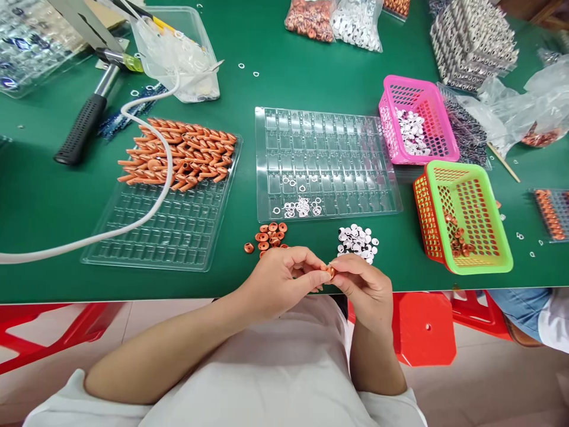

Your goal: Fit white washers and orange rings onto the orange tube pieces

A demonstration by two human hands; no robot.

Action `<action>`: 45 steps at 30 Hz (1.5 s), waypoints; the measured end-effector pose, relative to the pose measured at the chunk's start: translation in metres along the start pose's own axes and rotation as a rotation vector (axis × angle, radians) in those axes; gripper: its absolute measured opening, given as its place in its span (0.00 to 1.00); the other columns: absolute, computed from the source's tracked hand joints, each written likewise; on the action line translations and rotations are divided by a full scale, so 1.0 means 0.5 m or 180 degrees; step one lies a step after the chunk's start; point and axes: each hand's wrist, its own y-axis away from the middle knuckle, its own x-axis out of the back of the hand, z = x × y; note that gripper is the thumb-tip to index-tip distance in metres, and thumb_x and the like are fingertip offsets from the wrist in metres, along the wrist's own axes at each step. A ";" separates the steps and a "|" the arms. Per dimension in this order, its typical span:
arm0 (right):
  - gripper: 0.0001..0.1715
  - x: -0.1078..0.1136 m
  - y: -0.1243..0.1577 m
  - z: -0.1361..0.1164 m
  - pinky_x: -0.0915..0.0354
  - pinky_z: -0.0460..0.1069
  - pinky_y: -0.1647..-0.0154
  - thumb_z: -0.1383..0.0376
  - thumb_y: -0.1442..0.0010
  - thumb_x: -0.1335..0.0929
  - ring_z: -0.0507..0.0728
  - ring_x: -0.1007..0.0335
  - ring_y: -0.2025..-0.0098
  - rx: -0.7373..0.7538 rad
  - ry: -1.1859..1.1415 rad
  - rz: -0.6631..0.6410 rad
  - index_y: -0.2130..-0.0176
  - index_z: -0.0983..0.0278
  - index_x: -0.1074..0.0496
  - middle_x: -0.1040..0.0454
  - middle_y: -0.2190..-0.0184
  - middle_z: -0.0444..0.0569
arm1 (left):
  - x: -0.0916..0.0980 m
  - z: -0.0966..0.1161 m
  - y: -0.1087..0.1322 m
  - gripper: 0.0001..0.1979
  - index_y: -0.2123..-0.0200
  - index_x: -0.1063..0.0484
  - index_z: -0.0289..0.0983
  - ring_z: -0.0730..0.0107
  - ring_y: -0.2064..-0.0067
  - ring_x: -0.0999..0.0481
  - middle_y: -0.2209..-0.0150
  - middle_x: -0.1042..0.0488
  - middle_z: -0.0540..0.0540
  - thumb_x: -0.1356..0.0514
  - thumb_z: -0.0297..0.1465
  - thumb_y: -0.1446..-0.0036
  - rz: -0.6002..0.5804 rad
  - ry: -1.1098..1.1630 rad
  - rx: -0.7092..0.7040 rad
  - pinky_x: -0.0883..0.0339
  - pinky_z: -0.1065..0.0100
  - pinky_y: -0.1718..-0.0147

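Observation:
My left hand (288,281) and my right hand (362,287) meet at the table's front edge, both pinching one small copper-coloured round part (329,271) between thumbs and fingertips. The fingers cover most of it. Just beyond my left hand lies a loose heap of copper-coloured round parts (272,235) with holes. A heap of small white and black discs (357,242) sits beyond my right hand. Farther back, a clear compartment tray (329,163) carries several white rings (303,206) along its near side.
Left, many copper-coloured parts (178,154) are stacked on another clear tray (164,231), crossed by a white hose (166,148). A hammer (84,127) lies behind. At right stand a pink basket (391,151) and a green basket (502,237). A red stool (427,329) is below.

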 end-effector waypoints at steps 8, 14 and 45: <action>0.17 0.000 -0.002 0.000 0.28 0.51 0.64 0.73 0.43 0.28 0.55 0.27 0.62 -0.0091 -0.0188 0.0014 0.57 0.54 0.23 0.23 0.65 0.46 | 0.000 0.004 -0.005 0.05 0.69 0.23 0.34 0.73 0.70 0.22 0.71 0.21 0.47 0.35 0.31 0.47 -0.0104 0.0428 0.0135 0.26 0.72 0.67; 0.13 -0.001 -0.004 0.002 0.26 0.50 0.68 0.71 0.44 0.27 0.55 0.27 0.64 -0.0252 -0.0435 -0.0001 0.60 0.55 0.22 0.24 0.66 0.46 | -0.002 0.003 -0.002 0.05 0.71 0.24 0.33 0.72 0.71 0.22 0.73 0.21 0.47 0.36 0.30 0.47 -0.0123 0.0506 0.0130 0.26 0.71 0.68; 0.09 -0.006 -0.010 0.014 0.26 0.51 0.68 0.68 0.48 0.24 0.55 0.27 0.65 -0.0747 -0.0703 0.0133 0.65 0.56 0.21 0.25 0.67 0.46 | -0.002 -0.005 0.008 0.05 0.68 0.21 0.36 0.70 0.70 0.22 0.73 0.21 0.48 0.38 0.29 0.45 0.0148 -0.0240 -0.0351 0.26 0.71 0.67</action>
